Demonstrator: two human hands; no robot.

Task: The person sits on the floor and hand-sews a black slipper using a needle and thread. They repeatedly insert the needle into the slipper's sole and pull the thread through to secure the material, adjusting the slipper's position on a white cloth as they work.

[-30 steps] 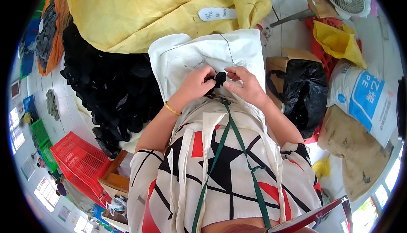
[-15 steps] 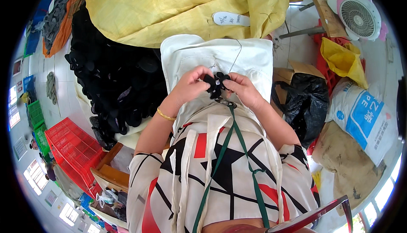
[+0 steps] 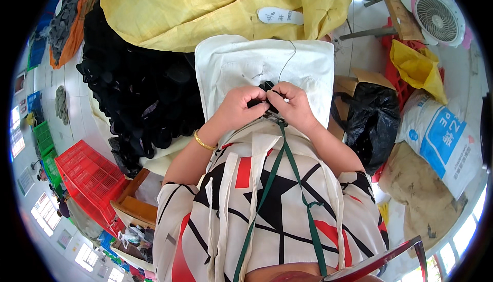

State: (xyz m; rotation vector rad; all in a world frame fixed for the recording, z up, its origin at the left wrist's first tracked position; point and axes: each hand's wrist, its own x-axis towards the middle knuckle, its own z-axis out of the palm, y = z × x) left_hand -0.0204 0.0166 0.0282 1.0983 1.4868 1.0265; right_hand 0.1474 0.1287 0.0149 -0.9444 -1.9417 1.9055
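Observation:
Close in front of my waist, my left hand (image 3: 239,107) and my right hand (image 3: 294,109) meet with fingertips nearly touching. Both are closed on a small black fabric piece (image 3: 266,86), mostly hidden by the fingers. From beside it a dark thread (image 3: 287,62) runs up across the white cloth (image 3: 221,58) spread over my lap. Just below my hands, a metal tool partly shows at the end of a green cord (image 3: 288,153) that hangs from my neck. Its kind is hard to make out.
A big heap of black fabric pieces (image 3: 136,84) lies to the left. Beyond the lap is a yellow sheet (image 3: 179,10) with a white sole-shaped piece (image 3: 280,16). On the right stand a black plastic bag (image 3: 372,123), a white sack (image 3: 441,143) and a fan (image 3: 436,17). Red crates (image 3: 87,179) stand lower left.
My hands have drawn closer together, and the fingers now cover more of the black piece, which showed spread between them before. The right hand has turned inward.

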